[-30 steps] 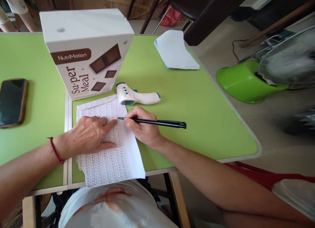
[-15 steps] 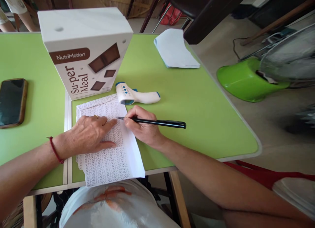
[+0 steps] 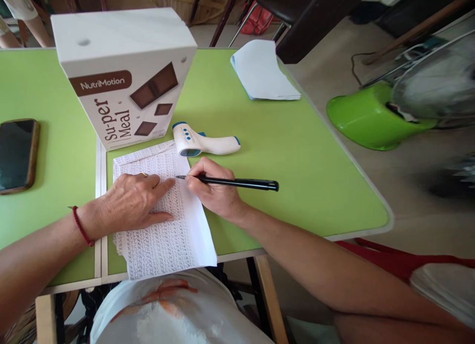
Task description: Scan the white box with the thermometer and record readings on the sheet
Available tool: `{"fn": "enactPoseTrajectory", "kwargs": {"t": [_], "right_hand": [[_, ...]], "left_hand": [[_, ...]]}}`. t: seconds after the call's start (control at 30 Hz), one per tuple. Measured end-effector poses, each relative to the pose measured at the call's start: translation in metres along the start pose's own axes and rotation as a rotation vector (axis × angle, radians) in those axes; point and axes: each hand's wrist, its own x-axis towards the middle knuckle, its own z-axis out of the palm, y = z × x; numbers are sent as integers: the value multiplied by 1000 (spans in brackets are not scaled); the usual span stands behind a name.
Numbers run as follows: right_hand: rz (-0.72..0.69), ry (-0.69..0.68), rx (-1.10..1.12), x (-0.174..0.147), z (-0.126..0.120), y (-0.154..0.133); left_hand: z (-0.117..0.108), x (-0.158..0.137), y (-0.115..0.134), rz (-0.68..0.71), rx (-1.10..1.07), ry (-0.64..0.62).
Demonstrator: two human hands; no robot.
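Observation:
Several sheets of paper [image 3: 168, 242] covered in rows of small handwriting lie on the green table [image 3: 282, 166], the lower corner reaching past its near edge. Across the upper sheet rests my left hand [image 3: 139, 200], open, palm down, with its index finger and thumb stretched to the right. A black pen [image 3: 241, 183] is pinched in my right hand [image 3: 213, 188]. Its tip points left and meets the paper near my left index fingertip. Just beyond the pen, a white and blue infrared thermometer [image 3: 204, 140] lies across the paper's top right corner.
A white NutriMotion box [image 3: 126, 76] stands upright behind the paper. At the far left lies a phone [image 3: 18, 156]. Folded white sheets [image 3: 261, 69] sit near the table's far right corner. A green stool [image 3: 371, 119] is on the floor to the right. Someone's legs show at top left.
The whole view has shifted very slightly. Both hands and the pen hold almost the same place on the paper.

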Motion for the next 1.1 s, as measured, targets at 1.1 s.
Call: {"fn": "enactPoseTrajectory", "kwargs": {"t": [1.1], "right_hand": [[-27,50,14,0,1,1]], "left_hand": [[0,-1,-1,9,3,-17]]}}
